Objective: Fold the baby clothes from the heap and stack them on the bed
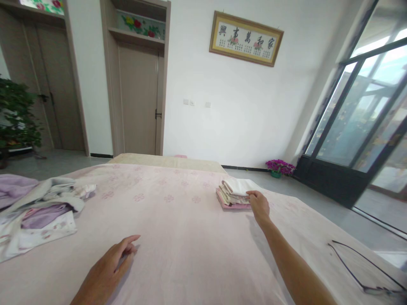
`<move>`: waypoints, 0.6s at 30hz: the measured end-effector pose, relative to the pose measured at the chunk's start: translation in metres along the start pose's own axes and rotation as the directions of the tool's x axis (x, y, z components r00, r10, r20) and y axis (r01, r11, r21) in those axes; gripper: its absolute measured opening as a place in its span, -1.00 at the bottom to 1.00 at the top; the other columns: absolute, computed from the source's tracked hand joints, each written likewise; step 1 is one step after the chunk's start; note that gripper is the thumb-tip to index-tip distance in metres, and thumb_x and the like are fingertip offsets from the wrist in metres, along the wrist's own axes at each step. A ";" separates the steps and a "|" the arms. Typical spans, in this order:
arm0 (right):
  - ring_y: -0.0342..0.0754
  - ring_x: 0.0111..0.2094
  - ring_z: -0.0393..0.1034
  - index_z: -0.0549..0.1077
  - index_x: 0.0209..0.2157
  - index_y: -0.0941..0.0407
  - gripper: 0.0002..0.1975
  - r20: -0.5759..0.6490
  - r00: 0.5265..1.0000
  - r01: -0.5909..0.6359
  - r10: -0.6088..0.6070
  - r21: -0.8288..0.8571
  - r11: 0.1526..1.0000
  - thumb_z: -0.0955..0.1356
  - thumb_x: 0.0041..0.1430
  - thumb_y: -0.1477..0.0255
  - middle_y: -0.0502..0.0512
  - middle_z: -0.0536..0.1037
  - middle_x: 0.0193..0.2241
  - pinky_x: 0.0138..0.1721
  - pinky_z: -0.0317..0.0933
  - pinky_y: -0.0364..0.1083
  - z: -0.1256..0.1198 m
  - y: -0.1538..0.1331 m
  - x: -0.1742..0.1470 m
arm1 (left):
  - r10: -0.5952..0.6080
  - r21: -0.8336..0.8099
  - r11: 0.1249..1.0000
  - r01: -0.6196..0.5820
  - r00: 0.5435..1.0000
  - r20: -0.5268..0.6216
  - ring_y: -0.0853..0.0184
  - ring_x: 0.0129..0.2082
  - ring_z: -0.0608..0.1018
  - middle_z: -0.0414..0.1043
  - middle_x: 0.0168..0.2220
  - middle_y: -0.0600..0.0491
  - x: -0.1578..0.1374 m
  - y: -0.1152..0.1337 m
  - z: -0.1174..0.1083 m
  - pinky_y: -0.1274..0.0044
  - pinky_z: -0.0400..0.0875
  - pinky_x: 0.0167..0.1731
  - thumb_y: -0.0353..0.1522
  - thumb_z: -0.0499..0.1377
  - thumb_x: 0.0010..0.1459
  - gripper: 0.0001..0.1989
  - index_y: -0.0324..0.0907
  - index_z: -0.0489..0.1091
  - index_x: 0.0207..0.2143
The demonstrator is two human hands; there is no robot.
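A small stack of folded cloths [226, 198] lies on the pink flowered sheet [178, 245], with pink, cream and patterned layers. On top is a folded white cloth [239, 186]. My right hand [260, 207] is at the stack's right side, its fingers closed on the near right edge of the white cloth; the thumb is partly hidden. My left hand [116, 260] hovers low over the sheet at the front left. It holds nothing, with its index finger stretched out and the other fingers loosely bent.
A loose heap of grey, purple and white clothes [52, 207] lies at the left. Eyeglasses [362, 284] rest at the right front. Beyond the sheet are a beige surface [165, 162], a purple potted flower [279, 167], closed doors and a framed picture [246, 39].
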State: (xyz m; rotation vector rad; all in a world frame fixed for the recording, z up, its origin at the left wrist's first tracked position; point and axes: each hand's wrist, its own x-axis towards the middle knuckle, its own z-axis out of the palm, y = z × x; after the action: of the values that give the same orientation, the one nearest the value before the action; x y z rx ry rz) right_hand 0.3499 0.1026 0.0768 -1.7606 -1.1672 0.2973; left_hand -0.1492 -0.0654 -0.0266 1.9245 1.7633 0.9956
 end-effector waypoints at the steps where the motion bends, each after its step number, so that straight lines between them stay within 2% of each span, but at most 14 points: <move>1: 0.09 -0.05 0.39 0.50 -0.12 0.10 -0.68 -0.007 0.998 0.061 -0.062 -0.089 0.994 0.22 0.15 0.38 0.16 0.55 -0.17 0.10 0.15 0.14 -0.001 -0.007 0.006 | 0.003 0.003 1.000 -0.003 1.000 0.001 0.25 -0.11 0.56 0.51 -0.15 0.08 0.000 -0.001 0.000 0.49 0.45 -0.15 -0.17 0.03 0.21 -0.59 0.02 0.33 0.09; 2: 0.12 0.07 0.30 0.48 -0.06 0.07 -0.64 -0.010 0.994 0.103 -0.105 -0.112 0.988 0.21 0.18 0.34 0.16 0.50 -0.04 0.18 0.04 0.15 0.000 -0.015 0.015 | 0.006 0.006 1.000 -0.006 1.000 0.003 0.25 -0.11 0.56 0.51 -0.15 0.08 0.001 -0.002 0.000 0.49 0.45 -0.14 -0.18 0.04 0.21 -0.60 0.02 0.35 0.08; 4: 0.15 0.27 0.01 0.39 0.10 0.01 -0.56 -0.004 0.982 0.184 -0.188 -0.185 0.965 0.20 0.23 0.23 0.12 0.29 0.21 0.27 -0.20 0.18 0.007 -0.031 0.034 | 0.008 0.016 1.000 -0.008 1.000 0.008 0.24 -0.11 0.56 0.52 -0.15 0.08 0.001 -0.002 0.000 0.48 0.45 -0.12 -0.18 0.04 0.20 -0.61 0.02 0.37 0.06; 6: 0.20 0.35 -0.28 0.25 0.22 -0.04 -0.45 0.036 0.973 0.224 -0.226 -0.352 0.909 0.16 0.25 0.09 0.08 0.02 0.35 0.27 -0.39 0.28 0.020 -0.042 0.051 | 0.009 0.024 1.000 -0.009 1.000 0.014 0.23 -0.10 0.55 0.51 -0.13 0.06 0.000 -0.001 -0.001 0.46 0.44 -0.09 -0.18 0.04 0.21 -0.62 0.01 0.38 0.05; 7: 0.24 0.36 -0.37 0.19 0.26 -0.06 -0.40 0.072 0.976 0.215 -0.205 -0.442 0.871 0.12 0.26 0.03 0.07 -0.09 0.37 0.24 -0.44 0.36 0.028 -0.044 0.057 | 0.009 0.028 1.000 -0.009 1.000 0.015 0.23 -0.10 0.55 0.51 -0.12 0.06 0.000 0.000 -0.001 0.45 0.44 -0.09 -0.18 0.04 0.21 -0.62 0.01 0.39 0.05; 9: 0.34 0.35 -0.42 0.11 0.29 -0.10 -0.32 0.173 0.982 0.160 -0.071 -0.581 0.798 0.03 0.24 -0.06 0.10 -0.17 0.39 0.17 -0.45 0.48 0.045 -0.043 0.064 | 0.010 0.035 0.999 -0.011 1.000 0.018 0.23 -0.10 0.55 0.50 -0.11 0.06 0.000 0.000 -0.001 0.44 0.45 -0.09 -0.19 0.03 0.22 -0.63 0.02 0.38 0.05; 12: 0.43 0.34 -0.41 0.10 0.30 -0.11 -0.23 0.273 0.955 0.103 0.117 -0.672 0.734 -0.01 0.18 -0.17 0.15 -0.17 0.39 0.10 -0.54 0.55 0.068 -0.032 0.062 | 0.023 0.047 0.999 -0.025 0.999 0.024 0.24 -0.09 0.54 0.50 -0.12 0.07 0.000 0.001 -0.001 0.45 0.45 -0.09 -0.20 0.02 0.23 -0.64 0.04 0.39 0.04; 15: 0.45 0.33 -0.42 0.11 0.30 -0.10 -0.19 0.274 0.953 0.105 0.132 -0.704 0.702 -0.01 0.14 -0.20 0.17 -0.17 0.39 0.08 -0.60 0.55 0.077 -0.023 0.058 | 0.038 0.054 0.998 -0.040 0.999 0.029 0.24 -0.09 0.53 0.50 -0.13 0.07 0.000 0.003 -0.002 0.44 0.43 -0.08 -0.22 0.02 0.23 -0.66 0.03 0.40 0.02; 18: 0.47 0.32 -0.32 0.19 0.27 -0.08 -0.22 0.268 0.959 0.124 0.089 -0.682 0.721 0.02 0.16 -0.18 0.20 -0.07 0.37 0.08 -0.48 0.56 0.071 -0.025 0.055 | 0.046 0.052 0.998 -0.048 0.998 0.034 0.23 -0.09 0.52 0.49 -0.14 0.05 0.000 0.010 -0.004 0.42 0.41 -0.07 -0.25 0.01 0.24 -0.68 0.01 0.40 0.00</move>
State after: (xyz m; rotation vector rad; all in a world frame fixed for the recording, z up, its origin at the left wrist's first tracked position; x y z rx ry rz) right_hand 0.3184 0.1904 0.0777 -2.4177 -1.6514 0.0920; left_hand -0.1450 -0.0679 -0.0170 2.0117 1.7497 0.9364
